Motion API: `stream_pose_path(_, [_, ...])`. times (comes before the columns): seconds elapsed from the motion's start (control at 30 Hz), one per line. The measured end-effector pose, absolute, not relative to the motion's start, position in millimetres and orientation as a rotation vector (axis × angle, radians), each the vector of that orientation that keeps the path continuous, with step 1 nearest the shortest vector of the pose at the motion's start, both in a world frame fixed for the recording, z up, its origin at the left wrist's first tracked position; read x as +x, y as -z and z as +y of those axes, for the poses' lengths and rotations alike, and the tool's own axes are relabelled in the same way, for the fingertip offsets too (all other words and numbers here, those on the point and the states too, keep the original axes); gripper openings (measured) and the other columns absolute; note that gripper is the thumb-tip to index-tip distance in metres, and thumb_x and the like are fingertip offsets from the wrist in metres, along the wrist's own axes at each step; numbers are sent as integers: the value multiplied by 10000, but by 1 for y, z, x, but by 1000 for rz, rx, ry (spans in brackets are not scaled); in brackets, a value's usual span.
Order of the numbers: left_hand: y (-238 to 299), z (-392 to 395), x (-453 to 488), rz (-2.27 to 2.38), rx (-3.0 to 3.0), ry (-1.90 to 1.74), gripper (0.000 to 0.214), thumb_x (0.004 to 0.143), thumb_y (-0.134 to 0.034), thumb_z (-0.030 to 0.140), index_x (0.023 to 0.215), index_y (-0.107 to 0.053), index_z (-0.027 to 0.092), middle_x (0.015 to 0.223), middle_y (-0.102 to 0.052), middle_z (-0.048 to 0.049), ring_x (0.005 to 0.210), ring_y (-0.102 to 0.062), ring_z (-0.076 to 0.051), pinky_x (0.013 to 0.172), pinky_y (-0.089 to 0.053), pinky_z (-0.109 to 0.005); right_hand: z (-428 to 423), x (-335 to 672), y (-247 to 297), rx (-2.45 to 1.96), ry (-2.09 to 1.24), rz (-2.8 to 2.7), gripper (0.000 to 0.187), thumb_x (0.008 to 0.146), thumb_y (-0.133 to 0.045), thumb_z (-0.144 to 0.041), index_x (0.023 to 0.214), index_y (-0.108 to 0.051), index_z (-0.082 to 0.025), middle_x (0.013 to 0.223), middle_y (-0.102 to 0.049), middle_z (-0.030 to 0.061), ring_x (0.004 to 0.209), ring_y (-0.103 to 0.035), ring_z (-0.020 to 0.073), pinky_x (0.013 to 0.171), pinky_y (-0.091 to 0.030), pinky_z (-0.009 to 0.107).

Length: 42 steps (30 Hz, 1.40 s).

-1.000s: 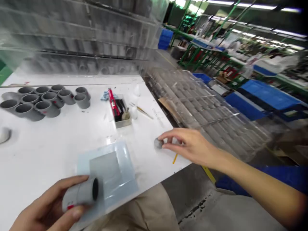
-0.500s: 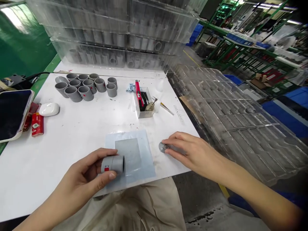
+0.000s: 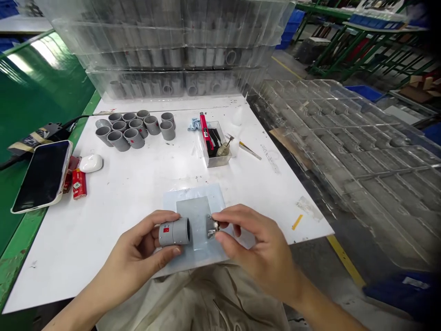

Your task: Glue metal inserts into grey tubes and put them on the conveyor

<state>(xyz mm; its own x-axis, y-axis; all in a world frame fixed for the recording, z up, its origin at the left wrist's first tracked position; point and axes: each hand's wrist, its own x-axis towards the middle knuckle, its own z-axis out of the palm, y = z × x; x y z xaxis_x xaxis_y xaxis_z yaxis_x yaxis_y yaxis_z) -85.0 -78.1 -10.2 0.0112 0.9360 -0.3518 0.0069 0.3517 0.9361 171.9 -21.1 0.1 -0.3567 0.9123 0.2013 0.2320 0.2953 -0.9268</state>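
Left hand point(image 3: 138, 255) clamped on coupling point(image 3: 174, 232); right hand point(image 3: 257, 248) pinching metal insert point(image 3: 211, 227) near its mouth; mating needs square alignment.

the small metal piece point(image 3: 211, 227) is partly hidden by the right hand's fingertips point(image 3: 220, 224).
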Motion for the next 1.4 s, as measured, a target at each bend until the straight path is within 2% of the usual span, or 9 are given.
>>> stream_pose_path(0.1, [4,-80,-83,1382,857,-885,556,842,-896,473,1319,-703,265,786,-726,3,723,-629,-157,642,-529,-225,-31,155,7,-1034,-1181,-1666,248,918,-761,-231,1138,-804,-336,1036,-759,6,861,-688,174,758,-619,311])
stream_pose_path(0.27, [4,-81,-81,1312,820,-942,487,844,-910,414,1265,-719,260,944,-760,-15,760,-642,-142,661,-507,-226,-28,147,11,-997,-1201,-1654,245,902,-760,-218,1115,-815,-327,993,-754,9,840,-681,177,787,-626,323])
stream_pose_path(0.47, [6,-81,-81,1274,797,-962,470,856,-908,389,1267,-719,263,987,-751,-11,778,-626,-136,689,-523,-235,-25,148,16,-996,-1183,-1674,248,892,-765,-227,1109,-811,-338,1001,-754,10,803,-682,181,752,-629,333])
stream_pose_path(0.7, [9,-82,-83,1257,804,-959,448,878,-896,365,1280,-719,278,1105,-762,-21,929,-667,-154,764,-557,-221,-26,148,15,-1001,-1213,-1683,251,886,-787,-234,1113,-815,-337,1010,-758,12,849,-716,186,770,-638,326])
stream_pose_path(1.2, [12,-82,-86,1257,846,-948,441,892,-886,358,1291,-719,275,1146,-749,-37,948,-675,-164,771,-574,-224,-26,145,14,-972,-1222,-1665,234,888,-792,-226,1106,-826,-302,980,-755,10,848,-719,163,756,-622,277])
stream_pose_path(1.4, [23,-83,-94,1188,957,-915,414,951,-830,340,1338,-682,338,1012,-734,-5,920,-667,-150,739,-561,-199,-27,145,13,-961,-1247,-1675,216,904,-775,-209,1112,-824,-243,994,-755,29,878,-726,153,761,-600,250])
